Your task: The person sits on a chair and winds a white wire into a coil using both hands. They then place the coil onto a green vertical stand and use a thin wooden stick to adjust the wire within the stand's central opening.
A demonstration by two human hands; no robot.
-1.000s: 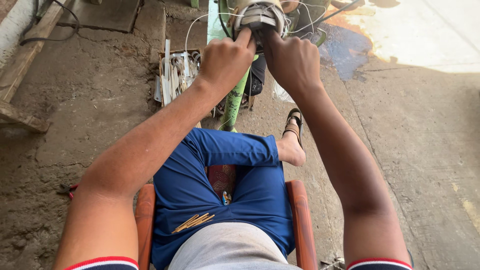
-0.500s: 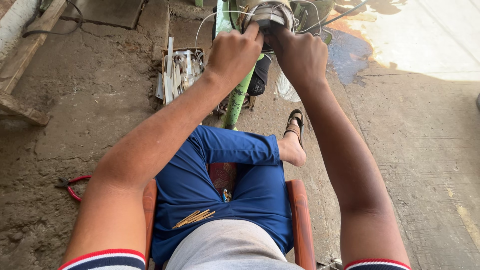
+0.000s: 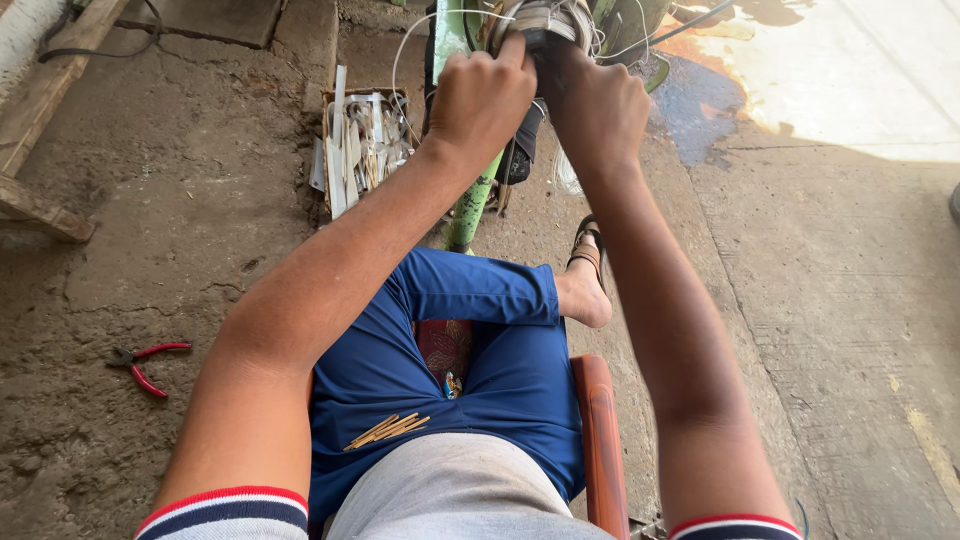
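I sit on a wooden chair (image 3: 598,430), both arms stretched forward. My left hand (image 3: 480,95) and my right hand (image 3: 598,105) are closed on a round metal part wound with wire (image 3: 540,18) at the top edge of the view. The part sits on a green post (image 3: 470,205) that stands in front of my knees. Thin white wires (image 3: 405,50) loop away from it. A small bundle of thin wooden sticks (image 3: 385,431) lies on my blue shorts.
An open box of flat metal strips and tools (image 3: 358,140) sits on the dirt floor left of the post. Red-handled pliers (image 3: 148,362) lie at the lower left. Wooden planks (image 3: 45,110) lie at far left. Concrete floor spreads to the right.
The view has shifted so the pliers on the floor come into sight. Both hands stay gripped on the wound metal part, with only slight movement.
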